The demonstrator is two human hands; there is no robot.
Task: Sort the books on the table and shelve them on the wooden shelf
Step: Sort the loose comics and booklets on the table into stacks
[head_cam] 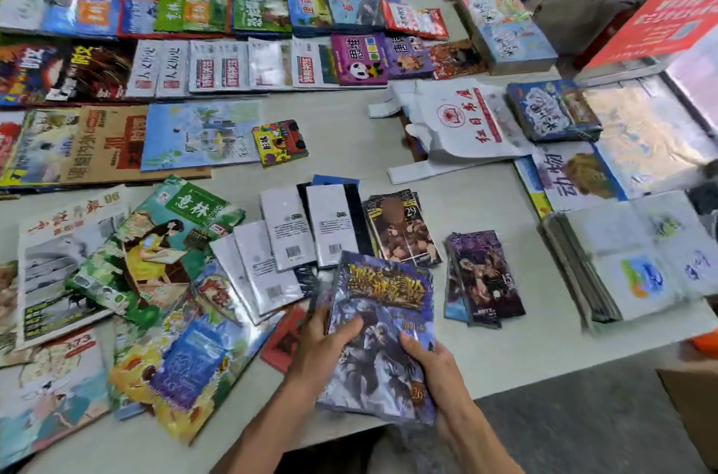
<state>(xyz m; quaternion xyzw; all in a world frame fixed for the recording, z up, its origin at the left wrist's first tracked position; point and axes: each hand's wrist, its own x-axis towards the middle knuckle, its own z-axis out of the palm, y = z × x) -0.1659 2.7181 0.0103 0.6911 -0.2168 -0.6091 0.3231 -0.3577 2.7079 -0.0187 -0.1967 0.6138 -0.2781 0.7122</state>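
I hold a purple-blue fantasy-cover book (382,322) over the table's front edge, tilted up toward me. My left hand (324,349) grips its left side with the thumb on the cover. My right hand (435,368) grips its lower right side. More books seem stacked under it in my hands. Just beyond lie several white-backed shrink-wrapped books (295,236), a dark manga volume (404,228) and a small dark stack (481,275). No wooden shelf is in view.
The white table (485,193) is covered with rows of magazines and books at the back and left. A green magazine (163,244) lies at the left. White plastic bags (454,127) lie centre right. A stack of white booklets (641,259) sits at the right edge.
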